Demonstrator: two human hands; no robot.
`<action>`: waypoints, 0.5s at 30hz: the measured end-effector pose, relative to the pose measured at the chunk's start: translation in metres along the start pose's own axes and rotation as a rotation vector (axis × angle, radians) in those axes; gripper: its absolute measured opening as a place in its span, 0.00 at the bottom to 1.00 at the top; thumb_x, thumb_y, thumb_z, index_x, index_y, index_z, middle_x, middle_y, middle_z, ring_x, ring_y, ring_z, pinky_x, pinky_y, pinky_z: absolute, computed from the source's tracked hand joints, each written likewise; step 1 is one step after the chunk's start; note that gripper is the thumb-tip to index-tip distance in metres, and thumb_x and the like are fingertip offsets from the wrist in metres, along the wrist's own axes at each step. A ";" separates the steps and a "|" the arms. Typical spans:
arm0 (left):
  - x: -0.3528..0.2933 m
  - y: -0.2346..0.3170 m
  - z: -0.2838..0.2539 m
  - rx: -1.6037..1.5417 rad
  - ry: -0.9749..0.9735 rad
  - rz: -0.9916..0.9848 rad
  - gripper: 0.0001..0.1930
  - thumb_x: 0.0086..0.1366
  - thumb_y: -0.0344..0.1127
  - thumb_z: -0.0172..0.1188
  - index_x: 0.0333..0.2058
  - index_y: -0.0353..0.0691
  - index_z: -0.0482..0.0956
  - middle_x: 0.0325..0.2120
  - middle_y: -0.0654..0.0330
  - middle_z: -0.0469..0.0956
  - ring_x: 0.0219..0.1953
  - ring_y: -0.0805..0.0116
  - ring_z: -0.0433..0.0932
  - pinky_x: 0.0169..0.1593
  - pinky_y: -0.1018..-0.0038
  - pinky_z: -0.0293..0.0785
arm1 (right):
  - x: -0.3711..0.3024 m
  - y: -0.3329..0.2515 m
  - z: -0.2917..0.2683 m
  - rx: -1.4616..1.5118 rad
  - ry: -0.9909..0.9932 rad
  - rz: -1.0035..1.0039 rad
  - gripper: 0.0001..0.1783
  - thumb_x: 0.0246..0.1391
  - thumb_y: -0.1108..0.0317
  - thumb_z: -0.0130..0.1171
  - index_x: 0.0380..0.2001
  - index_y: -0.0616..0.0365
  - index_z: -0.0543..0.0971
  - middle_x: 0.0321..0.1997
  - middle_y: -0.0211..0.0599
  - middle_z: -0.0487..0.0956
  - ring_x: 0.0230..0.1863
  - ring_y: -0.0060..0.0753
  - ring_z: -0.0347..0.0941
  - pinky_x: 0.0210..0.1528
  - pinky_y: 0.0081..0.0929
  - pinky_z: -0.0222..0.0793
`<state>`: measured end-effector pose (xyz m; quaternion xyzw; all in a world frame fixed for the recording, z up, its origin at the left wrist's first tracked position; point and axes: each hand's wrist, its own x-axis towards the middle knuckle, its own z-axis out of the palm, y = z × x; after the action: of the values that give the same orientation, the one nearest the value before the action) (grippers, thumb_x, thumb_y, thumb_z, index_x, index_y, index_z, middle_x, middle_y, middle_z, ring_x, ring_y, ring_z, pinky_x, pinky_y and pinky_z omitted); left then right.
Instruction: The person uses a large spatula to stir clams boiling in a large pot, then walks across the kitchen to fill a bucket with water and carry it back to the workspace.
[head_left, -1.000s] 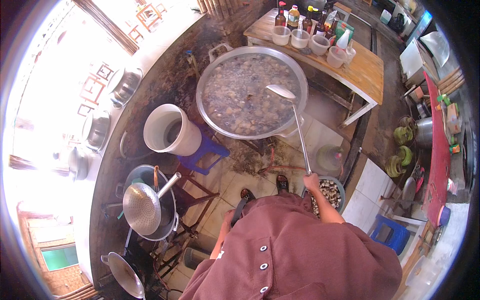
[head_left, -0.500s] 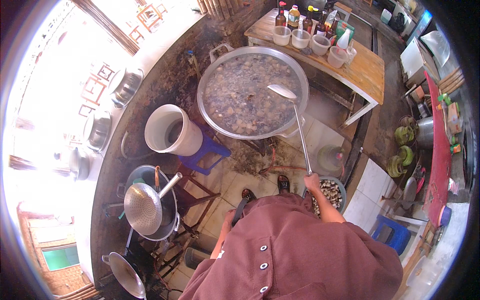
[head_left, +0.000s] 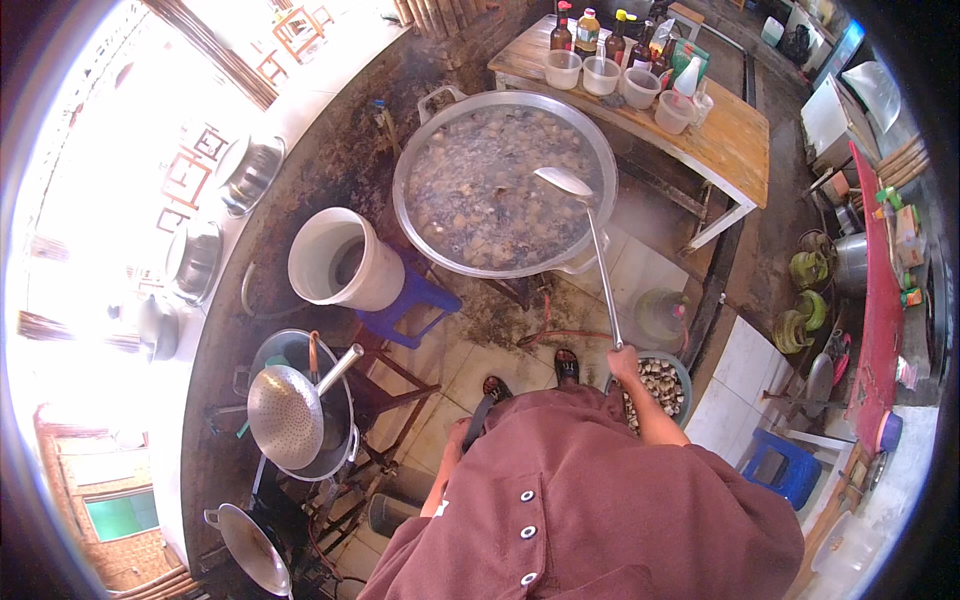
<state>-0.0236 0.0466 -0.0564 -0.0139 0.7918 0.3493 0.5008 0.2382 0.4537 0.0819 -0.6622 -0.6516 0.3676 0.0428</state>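
Observation:
My right hand (head_left: 624,363) is wrapped round the end of a long-handled metal ladle (head_left: 607,282). Its shallow head hangs over the right part of a wide metal pan (head_left: 403,207), tilted, apparently just above the liquid. Cloudy, bubbling broth with many pale chunks (head_left: 490,190) fills the pan, and faint steam rises from it. Down by my left side, my left hand (head_left: 457,436) is near a dark strip; its fingers are too hidden to read. Beneath my right forearm a grey-green basin (head_left: 684,385) holds many small pale and dark pieces.
A white bucket (head_left: 375,275) stands on a blue stool (head_left: 425,318) left of the pan. A perforated strainer (head_left: 285,420) lies across a pot at lower left. Bottles and plastic tubs (head_left: 601,77) crowd a wooden table (head_left: 735,130). A green gas cylinder (head_left: 660,315) sits near the basin.

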 end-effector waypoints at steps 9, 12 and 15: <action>0.009 -0.005 0.000 -0.147 -0.107 -0.010 0.17 0.63 0.40 0.52 0.42 0.33 0.81 0.32 0.56 0.82 0.32 0.67 0.80 0.39 0.73 0.75 | -0.001 -0.003 -0.002 -0.009 0.019 0.023 0.21 0.44 0.59 0.58 0.23 0.74 0.78 0.26 0.67 0.77 0.36 0.64 0.77 0.38 0.48 0.71; 0.010 -0.004 0.002 -0.099 -0.082 0.057 0.17 0.63 0.39 0.52 0.41 0.32 0.80 0.30 0.56 0.82 0.30 0.68 0.79 0.35 0.73 0.75 | -0.004 -0.007 -0.005 0.011 0.046 0.015 0.20 0.43 0.59 0.57 0.21 0.72 0.77 0.24 0.67 0.76 0.36 0.64 0.78 0.38 0.47 0.71; 0.010 -0.002 0.004 -0.134 -0.030 -0.007 0.16 0.63 0.38 0.51 0.41 0.31 0.80 0.30 0.57 0.82 0.29 0.68 0.79 0.34 0.73 0.75 | -0.006 -0.010 -0.007 0.012 0.020 0.031 0.20 0.44 0.59 0.57 0.22 0.73 0.78 0.24 0.68 0.76 0.36 0.65 0.77 0.38 0.48 0.71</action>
<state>-0.0251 0.0505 -0.0664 -0.0449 0.7590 0.3998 0.5119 0.2343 0.4527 0.0954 -0.6756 -0.6386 0.3653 0.0476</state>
